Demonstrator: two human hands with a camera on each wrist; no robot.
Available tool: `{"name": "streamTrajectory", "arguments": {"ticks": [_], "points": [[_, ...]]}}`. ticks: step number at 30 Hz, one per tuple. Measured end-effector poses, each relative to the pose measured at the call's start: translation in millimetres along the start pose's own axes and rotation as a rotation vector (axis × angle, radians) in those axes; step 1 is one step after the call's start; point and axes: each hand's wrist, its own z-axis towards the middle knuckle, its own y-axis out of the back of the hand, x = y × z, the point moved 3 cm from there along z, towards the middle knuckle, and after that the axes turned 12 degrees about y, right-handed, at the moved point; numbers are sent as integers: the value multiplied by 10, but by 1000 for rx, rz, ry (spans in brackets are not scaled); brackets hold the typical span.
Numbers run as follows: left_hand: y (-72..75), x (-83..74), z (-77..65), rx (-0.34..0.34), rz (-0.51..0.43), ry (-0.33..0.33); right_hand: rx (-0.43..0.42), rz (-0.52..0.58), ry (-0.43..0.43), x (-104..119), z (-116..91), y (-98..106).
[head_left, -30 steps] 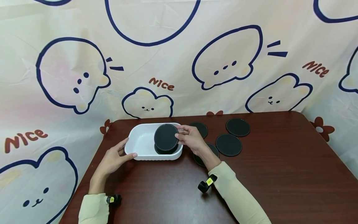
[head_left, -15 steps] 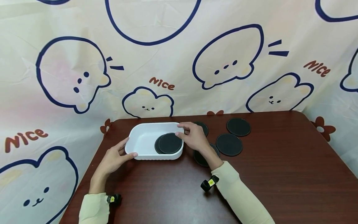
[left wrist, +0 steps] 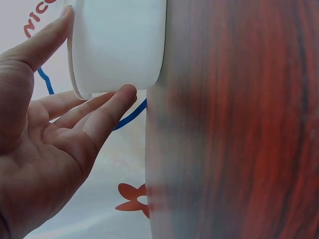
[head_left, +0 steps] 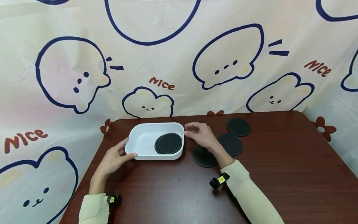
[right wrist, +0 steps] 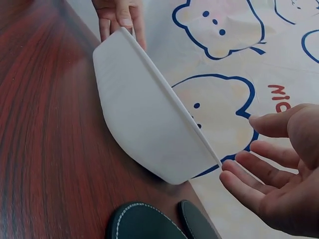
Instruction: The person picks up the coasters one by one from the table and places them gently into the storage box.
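Note:
A white plastic tray (head_left: pixel 142 141) stands near the back of the table, with two black round coasters (head_left: pixel 170 143) overlapping inside its right part. My left hand (head_left: pixel 113 160) holds the tray by its left end; the left wrist view has the thumb on the rim and fingers under the end. Just beyond the tray's right end is my right hand (head_left: pixel 202 134), its fingers loosely bent and holding nothing. In the right wrist view, those fingertips (right wrist: pixel 229 174) are right by the rim. Under and beside that hand lie more coasters, a near one (head_left: pixel 205 156) partly behind the wrist.
Two further coasters lie to the right, one in the middle (head_left: pixel 231 144) and one farther back (head_left: pixel 238 127). The brown wooden table (head_left: pixel 165 189) ends against a cartoon-printed curtain (head_left: pixel 179 62) behind. Each sleeve has a small black camera at the wrist.
My right hand has lowered a coaster onto the other one in the tray, let go of it and drawn back right past the rim. My left hand has stayed on the tray.

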Motion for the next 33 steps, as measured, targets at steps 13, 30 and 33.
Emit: {"name": "streamTrajectory", "arguments": {"ticks": [13,30,33], "points": [[5,5,1,-4,0,-4,71,232,-61,-158,-80,253],[16,-3,-3,3,-22,15,6,298,-160,-540,-263,981],[8,3,2,5,-27,15,-1,283,-170,-600,-321,1121]]}}
